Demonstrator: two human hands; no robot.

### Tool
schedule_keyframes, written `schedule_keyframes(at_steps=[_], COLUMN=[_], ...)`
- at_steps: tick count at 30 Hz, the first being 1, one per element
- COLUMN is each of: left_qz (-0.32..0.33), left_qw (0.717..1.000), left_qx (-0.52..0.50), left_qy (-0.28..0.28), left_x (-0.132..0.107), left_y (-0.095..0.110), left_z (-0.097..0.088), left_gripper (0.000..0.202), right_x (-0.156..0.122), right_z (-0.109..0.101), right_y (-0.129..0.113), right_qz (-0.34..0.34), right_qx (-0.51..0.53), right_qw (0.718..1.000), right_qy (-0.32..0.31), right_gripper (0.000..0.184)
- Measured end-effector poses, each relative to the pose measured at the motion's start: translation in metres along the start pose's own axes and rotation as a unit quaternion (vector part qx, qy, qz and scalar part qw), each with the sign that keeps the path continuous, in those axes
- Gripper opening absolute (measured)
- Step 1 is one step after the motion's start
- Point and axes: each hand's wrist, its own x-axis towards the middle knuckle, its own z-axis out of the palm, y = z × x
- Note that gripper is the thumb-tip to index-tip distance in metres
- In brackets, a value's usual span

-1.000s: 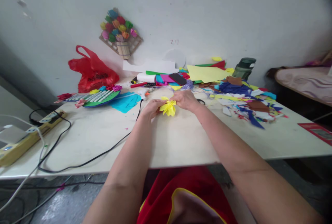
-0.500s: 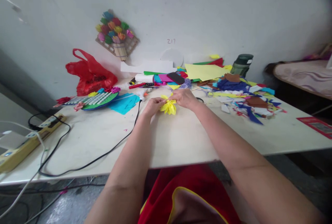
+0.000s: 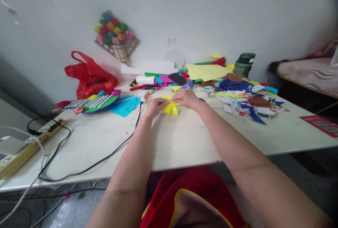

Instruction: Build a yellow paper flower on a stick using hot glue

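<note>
A yellow paper flower (image 3: 171, 108) with several spread petals is held low over the white table (image 3: 185, 140), in front of me. From its left side, my left hand (image 3: 156, 106) pinches the paper between thumb and fingertips. My right hand (image 3: 186, 98) is closed on the flower's upper right part, its fingertips near those of the left. The fingers cover the flower's centre. Just behind and to the left lies a white and orange glue gun (image 3: 144, 96), its black cord running down across the table.
Coloured paper scraps (image 3: 253, 101) are heaped on the right, below a green bottle (image 3: 244, 64). A phone (image 3: 177, 78) lies at the back. Leftward are a red plastic bag (image 3: 92, 76), blue paper (image 3: 124, 106), a green disc with paper rolls (image 3: 101, 103) and a power strip (image 3: 34, 147).
Both hands stay on the yellow flower. Its petals look slightly more spread, with small finger movements. The whole view has shifted a little.
</note>
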Motion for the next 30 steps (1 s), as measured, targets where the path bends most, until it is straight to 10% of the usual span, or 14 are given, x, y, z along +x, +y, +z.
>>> schedule_keyframes(at_steps=[13, 30], left_qz=[0.137, 0.179], left_qw=[0.949, 0.935], left_qx=[0.284, 0.304], left_qy=[0.022, 0.034], left_x=[0.0011, 0.002], left_y=[-0.0005, 0.0031], left_z=[0.0049, 0.0078], left_gripper=[0.012, 0.016], right_x=[-0.0012, -0.0008], right_z=[0.0016, -0.0039], right_y=[0.009, 0.0003], right_qz=[0.025, 0.043], right_qx=[0.027, -0.028], right_qw=[0.998, 0.995], right_qy=[-0.058, -0.084], right_gripper=[0.025, 0.027])
